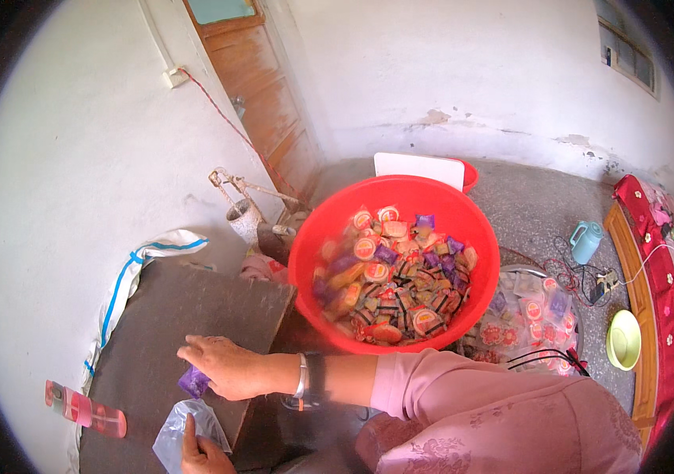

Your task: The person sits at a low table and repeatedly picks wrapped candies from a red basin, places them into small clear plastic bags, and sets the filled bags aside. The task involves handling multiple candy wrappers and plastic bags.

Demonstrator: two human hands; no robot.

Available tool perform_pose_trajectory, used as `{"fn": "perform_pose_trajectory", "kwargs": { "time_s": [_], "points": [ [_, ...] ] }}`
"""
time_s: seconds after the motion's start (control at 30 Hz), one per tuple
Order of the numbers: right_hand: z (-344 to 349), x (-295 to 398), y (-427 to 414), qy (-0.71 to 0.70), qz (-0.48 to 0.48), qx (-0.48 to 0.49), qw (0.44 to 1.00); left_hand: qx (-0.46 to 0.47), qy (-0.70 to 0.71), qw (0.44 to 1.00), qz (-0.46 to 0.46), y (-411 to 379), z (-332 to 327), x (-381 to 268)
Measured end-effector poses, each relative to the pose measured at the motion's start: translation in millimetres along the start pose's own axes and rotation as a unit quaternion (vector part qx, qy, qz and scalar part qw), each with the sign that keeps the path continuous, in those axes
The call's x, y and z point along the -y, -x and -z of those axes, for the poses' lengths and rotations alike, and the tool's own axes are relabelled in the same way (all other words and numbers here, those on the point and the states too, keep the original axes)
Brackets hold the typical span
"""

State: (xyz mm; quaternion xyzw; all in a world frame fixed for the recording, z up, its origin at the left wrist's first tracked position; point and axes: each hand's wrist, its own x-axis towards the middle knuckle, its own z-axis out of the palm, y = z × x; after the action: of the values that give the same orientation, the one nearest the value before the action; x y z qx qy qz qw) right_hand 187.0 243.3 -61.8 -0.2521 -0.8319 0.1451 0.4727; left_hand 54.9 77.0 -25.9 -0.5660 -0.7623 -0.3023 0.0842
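Observation:
My right hand (pixel 224 365) is over the dark tabletop with a purple wrapped packet (pixel 194 381) held beneath its fingers. Just below it, my left hand (pixel 203 455) grips a clear plastic bag (pixel 186 429), thumb pointing up along the bag's side. What the bag holds cannot be made out. Beyond my right forearm stands a large red plastic basin (pixel 479 266) heaped with small wrapped snacks, some purple, some with round red-and-white print.
The dark tabletop (pixel 195 308) carries a pink water bottle (pixel 91 412) at its left edge. Filled clear packs (pixel 532 308) lie in a round container right of the basin. On the floor stand a blue kettle (pixel 587 243) and a green bowl (pixel 623 340), with cords nearby.

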Motion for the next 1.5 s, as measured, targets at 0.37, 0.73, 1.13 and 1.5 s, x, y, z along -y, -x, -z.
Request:
{"fn": "perform_pose_trajectory", "kwargs": {
  "time_s": [0.37, 0.73, 1.13, 1.5],
  "points": [
    [6, 10, -3, -0.106, -0.085, 0.0, 0.991, -0.039, 0.052, 0.996, -0.053, -2, -16, 36],
    [36, -3, -8, -0.204, -0.202, -0.048, 0.957, -0.051, 0.068, 0.995, 0.044, 4, -8, 4],
    [40, 2, -3, -0.296, -0.176, 0.013, 0.939, -0.098, 0.057, 0.991, 0.07, 6, -8, 2],
    [42, 41, 0, -0.415, -0.189, 0.046, 0.889, -0.13, 0.088, 0.982, 0.106, 6, -8, 0]
  ]
}}
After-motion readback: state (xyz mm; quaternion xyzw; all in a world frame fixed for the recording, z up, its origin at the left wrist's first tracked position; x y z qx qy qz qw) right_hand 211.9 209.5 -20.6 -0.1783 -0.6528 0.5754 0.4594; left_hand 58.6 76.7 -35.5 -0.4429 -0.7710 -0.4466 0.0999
